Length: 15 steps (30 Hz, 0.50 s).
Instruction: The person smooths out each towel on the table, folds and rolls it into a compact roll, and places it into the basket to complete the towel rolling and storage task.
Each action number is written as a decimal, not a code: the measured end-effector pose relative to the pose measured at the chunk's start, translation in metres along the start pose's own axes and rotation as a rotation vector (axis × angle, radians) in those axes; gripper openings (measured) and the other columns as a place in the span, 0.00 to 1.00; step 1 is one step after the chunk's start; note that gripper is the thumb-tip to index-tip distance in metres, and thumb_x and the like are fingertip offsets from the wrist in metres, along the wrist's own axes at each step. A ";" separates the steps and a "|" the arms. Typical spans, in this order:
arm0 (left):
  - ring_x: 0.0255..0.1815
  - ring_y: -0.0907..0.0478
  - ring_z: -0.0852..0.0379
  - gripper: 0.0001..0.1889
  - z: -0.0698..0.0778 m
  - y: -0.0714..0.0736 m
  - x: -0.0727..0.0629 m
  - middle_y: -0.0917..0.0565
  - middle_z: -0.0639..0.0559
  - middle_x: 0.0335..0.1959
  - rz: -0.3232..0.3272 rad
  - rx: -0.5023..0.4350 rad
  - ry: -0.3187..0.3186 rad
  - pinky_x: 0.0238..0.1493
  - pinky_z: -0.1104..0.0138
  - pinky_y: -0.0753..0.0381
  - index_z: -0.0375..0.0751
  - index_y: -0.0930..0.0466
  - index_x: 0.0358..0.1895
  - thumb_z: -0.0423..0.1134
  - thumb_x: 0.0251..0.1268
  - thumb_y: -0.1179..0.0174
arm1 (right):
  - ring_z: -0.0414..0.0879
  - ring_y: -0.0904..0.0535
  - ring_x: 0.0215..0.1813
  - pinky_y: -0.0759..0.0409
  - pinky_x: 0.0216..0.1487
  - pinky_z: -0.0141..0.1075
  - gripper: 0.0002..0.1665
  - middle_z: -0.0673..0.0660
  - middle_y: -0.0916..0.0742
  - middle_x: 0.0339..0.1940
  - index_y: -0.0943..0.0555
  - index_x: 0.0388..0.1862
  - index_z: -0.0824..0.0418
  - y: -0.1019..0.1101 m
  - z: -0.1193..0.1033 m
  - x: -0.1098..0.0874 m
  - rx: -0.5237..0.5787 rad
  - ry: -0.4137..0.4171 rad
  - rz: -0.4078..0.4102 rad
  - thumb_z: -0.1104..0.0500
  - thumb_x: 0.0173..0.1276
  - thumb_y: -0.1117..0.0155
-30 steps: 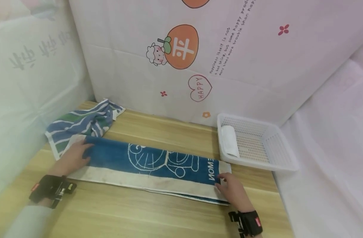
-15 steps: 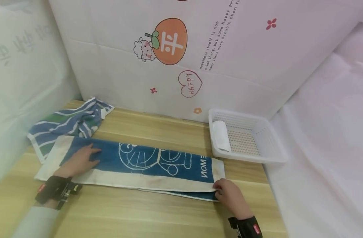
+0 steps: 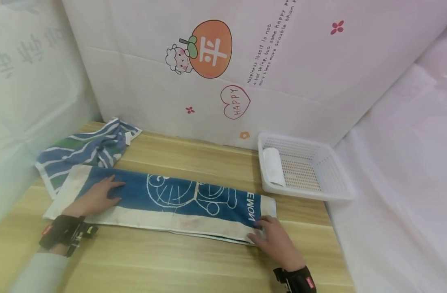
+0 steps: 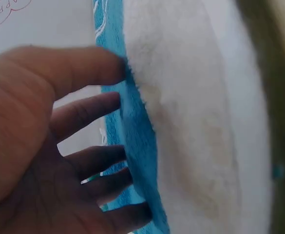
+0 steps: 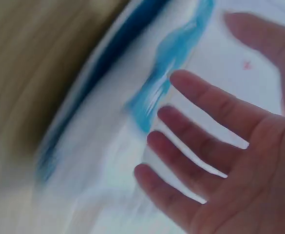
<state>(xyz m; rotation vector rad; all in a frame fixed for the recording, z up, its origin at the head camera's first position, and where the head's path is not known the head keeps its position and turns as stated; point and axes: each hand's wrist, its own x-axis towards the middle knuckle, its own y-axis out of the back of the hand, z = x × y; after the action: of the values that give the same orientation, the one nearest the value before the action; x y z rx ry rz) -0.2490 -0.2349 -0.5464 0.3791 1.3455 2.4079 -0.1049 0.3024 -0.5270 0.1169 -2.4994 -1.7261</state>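
A blue and cream towel (image 3: 135, 191) with a white cartoon outline and lettering lies folded into a long strip across the table. My left hand (image 3: 93, 199) rests on its left part with the fingers spread; in the left wrist view the fingertips touch the blue cloth (image 4: 140, 141). At the right end of the strip is my right hand (image 3: 276, 242), its fingers at the cream border near the front corner. The right wrist view, partly blurred, shows those fingers extended and apart, with nothing gripped between them.
A striped blue, green and white towel (image 3: 80, 150) lies crumpled at the back left, close to the folded one. On the back right stands a white plastic basket (image 3: 333, 171) holding a white rolled cloth (image 3: 273, 167). Printed white sheets (image 3: 153, 93) hang around the table (image 3: 164, 264).
My left hand has slid from the towel's left end onto its blue part. The right hand pinched the front right corner, then released it; the towel's layers there now lie closer together.
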 end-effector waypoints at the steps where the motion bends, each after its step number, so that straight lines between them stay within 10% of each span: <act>1: 0.66 0.42 0.12 0.28 -0.001 0.000 0.000 0.40 0.10 0.67 -0.008 -0.009 -0.001 0.63 0.26 0.38 0.25 0.24 0.61 0.34 0.57 0.31 | 0.56 0.22 0.60 0.21 0.61 0.54 0.21 0.60 0.16 0.57 0.13 0.50 0.58 -0.003 -0.004 0.003 0.020 0.042 -0.008 0.47 0.64 0.25; 6: 0.66 0.44 0.11 0.33 -0.005 0.000 -0.002 0.42 0.11 0.69 -0.031 -0.052 0.000 0.62 0.25 0.39 0.27 0.25 0.64 0.35 0.52 0.30 | 0.64 0.32 0.74 0.29 0.71 0.58 0.24 0.68 0.25 0.72 0.19 0.64 0.61 -0.017 -0.021 0.013 0.114 0.209 -0.204 0.51 0.74 0.35; 15: 0.65 0.41 0.11 0.32 -0.020 0.003 -0.002 0.39 0.13 0.68 0.010 -0.051 -0.012 0.61 0.26 0.37 0.28 0.23 0.62 0.37 0.50 0.28 | 0.62 0.30 0.73 0.31 0.72 0.59 0.14 0.63 0.22 0.70 0.12 0.51 0.57 -0.014 -0.028 0.020 0.160 0.142 -0.325 0.55 0.70 0.32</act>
<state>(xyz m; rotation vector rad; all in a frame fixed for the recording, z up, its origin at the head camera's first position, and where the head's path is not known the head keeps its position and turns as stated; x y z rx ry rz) -0.2555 -0.2531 -0.5541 0.3875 1.2767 2.4390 -0.1214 0.2694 -0.5292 0.6676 -2.6198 -1.5465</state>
